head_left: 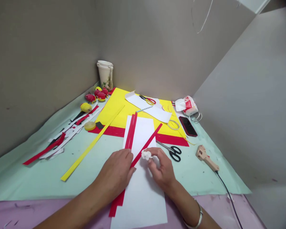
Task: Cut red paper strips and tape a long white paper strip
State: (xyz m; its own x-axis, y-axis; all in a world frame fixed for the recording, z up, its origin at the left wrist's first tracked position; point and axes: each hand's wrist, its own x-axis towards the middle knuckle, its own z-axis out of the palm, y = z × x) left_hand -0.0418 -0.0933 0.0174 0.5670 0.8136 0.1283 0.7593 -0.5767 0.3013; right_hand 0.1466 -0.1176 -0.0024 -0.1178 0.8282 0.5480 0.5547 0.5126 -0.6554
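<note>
My left hand (pixel 118 168) lies over a white paper sheet (pixel 149 203) with its fingers closed around the lower end of a slanting red paper strip (pixel 151 139). Two more red strips (pixel 131 133) run lengthwise beneath that hand, and their lower ends show below it. Between the thumb and forefinger of my right hand (pixel 162 168) is a crumpled white wad (pixel 146 155), which looks like tissue. It is held just beside the slanting strip, above the sheet. Whether it touches the strip, I cannot tell. Black-handled scissors (pixel 175 152) lie to the right of the sheet.
A glue gun (pixel 207 158) with a black cord and a phone (pixel 188 126) lie to the right. Yellow card (pixel 116 101) spreads behind the sheet. Left are a long yellow strip (pixel 92 144), paper scraps (pixel 57 143) and red ornaments (pixel 101 96). A white bucket (pixel 105 73) stands at the back.
</note>
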